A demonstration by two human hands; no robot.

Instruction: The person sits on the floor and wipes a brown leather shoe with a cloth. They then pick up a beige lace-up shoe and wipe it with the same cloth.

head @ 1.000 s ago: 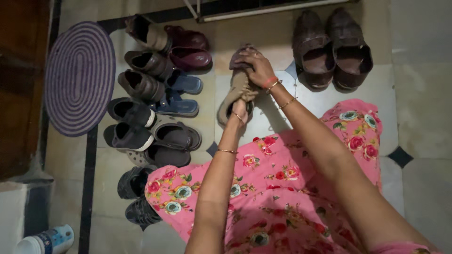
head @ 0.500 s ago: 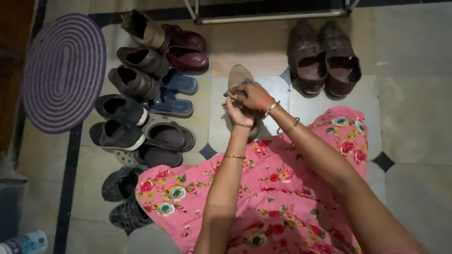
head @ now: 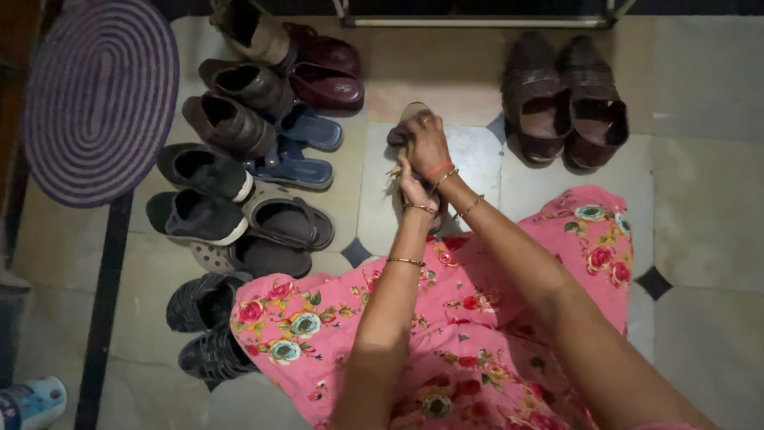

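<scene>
Floor point(head: 700, 199): pale tiles, dark diamond insets.
Mat point(head: 99, 95): far-left corner.
Left hand point(head: 414, 187): gripping shoe point(head: 414, 111).
Right hand point(head: 426, 143): pressing cloth point(head: 398, 135) on it.

Both hands meet over a bare strip of floor point(head: 469, 163), the left hand point(head: 413, 185) and right hand point(head: 427, 143) closed on a tan shoe point(head: 412, 115). Left of them the way is blocked by a crowded double column of shoes point(head: 255, 151), which runs from the top edge down to the pink dress point(head: 477, 318). To the right a brown pair point(head: 567, 99) stands apart, with open tile between and beyond it. Ahead, a rack rail point(head: 477, 20) closes the top. A round mat point(head: 99, 95) lies far left.
</scene>
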